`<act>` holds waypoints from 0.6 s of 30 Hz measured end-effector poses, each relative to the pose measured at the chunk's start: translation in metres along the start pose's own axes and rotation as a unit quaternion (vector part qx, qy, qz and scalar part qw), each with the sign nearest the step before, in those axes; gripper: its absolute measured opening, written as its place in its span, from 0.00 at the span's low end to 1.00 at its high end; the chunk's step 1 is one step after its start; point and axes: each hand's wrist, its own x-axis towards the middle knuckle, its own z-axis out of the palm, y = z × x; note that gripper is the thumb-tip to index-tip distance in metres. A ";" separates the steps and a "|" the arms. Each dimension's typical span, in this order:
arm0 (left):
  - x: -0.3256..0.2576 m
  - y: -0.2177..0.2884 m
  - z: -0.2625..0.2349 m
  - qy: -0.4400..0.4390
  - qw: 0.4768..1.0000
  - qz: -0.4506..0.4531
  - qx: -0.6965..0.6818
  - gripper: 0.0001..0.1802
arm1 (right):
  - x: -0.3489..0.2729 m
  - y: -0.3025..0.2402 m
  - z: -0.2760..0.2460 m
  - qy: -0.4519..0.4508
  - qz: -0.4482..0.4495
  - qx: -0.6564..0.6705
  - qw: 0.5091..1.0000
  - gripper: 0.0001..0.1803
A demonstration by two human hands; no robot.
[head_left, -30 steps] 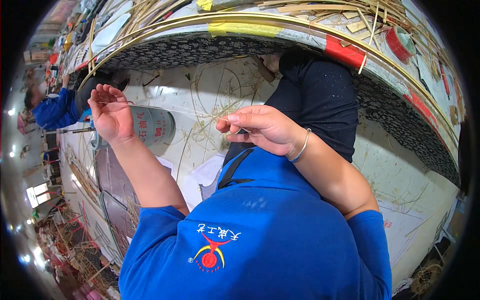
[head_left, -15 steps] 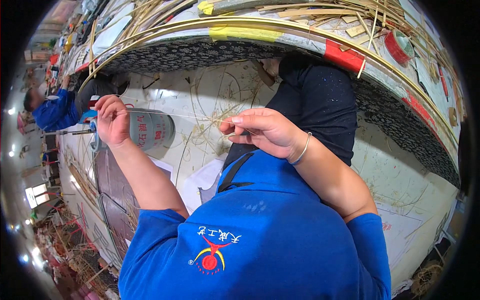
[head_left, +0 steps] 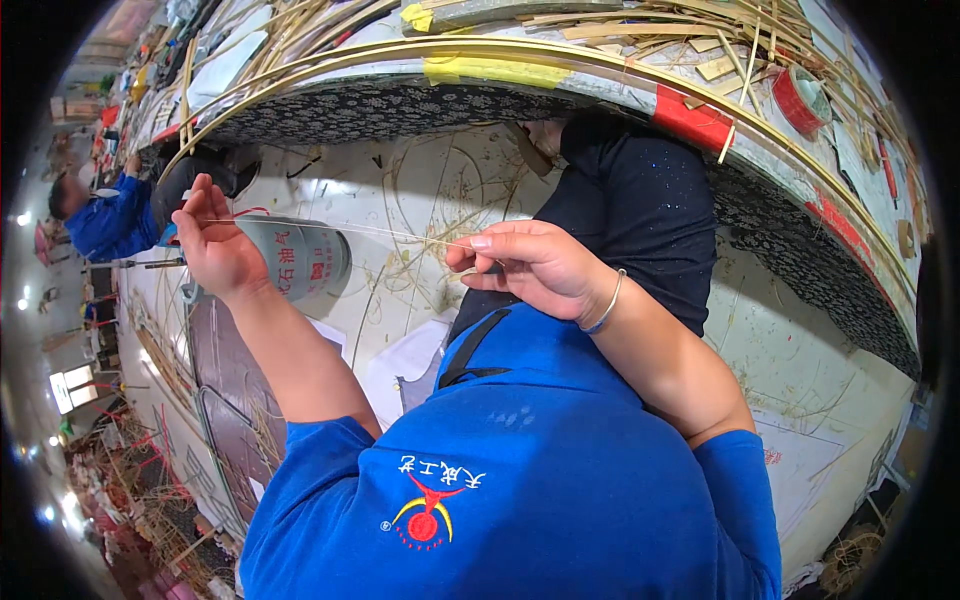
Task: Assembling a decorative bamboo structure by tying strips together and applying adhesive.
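Note:
A thin pale strand (head_left: 385,232), perhaps a fine bamboo strip, stretches almost level between my two hands in front of my lap. My right hand (head_left: 540,262) pinches its right part between thumb and bent fingers, with a bracelet on that wrist. On the left, my left hand (head_left: 222,245) is raised palm up with fingers stretched and thumb apart. The strand runs across that hand by its fingers, though nothing shows it gripped there. Where the strand's left end lies, I cannot make out.
A long table (head_left: 590,85) curves across the far side, bearing bamboo strips (head_left: 620,32) and a red tape roll (head_left: 800,100). A grey gas cylinder (head_left: 305,258) stands beyond my left hand. Loose shavings (head_left: 450,190) litter the tiled floor. A person in blue (head_left: 110,225) sits far left.
My left hand has gone from closed fingers on the strand to an opened palm, turning and shifting slightly left. My right hand keeps its pinch, nearly still.

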 end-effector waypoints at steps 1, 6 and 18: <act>0.000 0.000 0.001 0.000 1.000 0.001 0.000 0.21 | 0.001 0.000 -0.002 -0.001 0.000 -0.001 1.000 0.08; -0.002 0.000 0.009 0.024 0.999 0.024 0.039 0.20 | 0.003 -0.002 -0.002 -0.002 -0.002 -0.010 1.000 0.07; -0.065 -0.060 0.023 -0.137 0.930 -0.314 0.131 0.14 | -0.058 -0.057 -0.001 0.045 -0.365 -0.145 0.919 0.15</act>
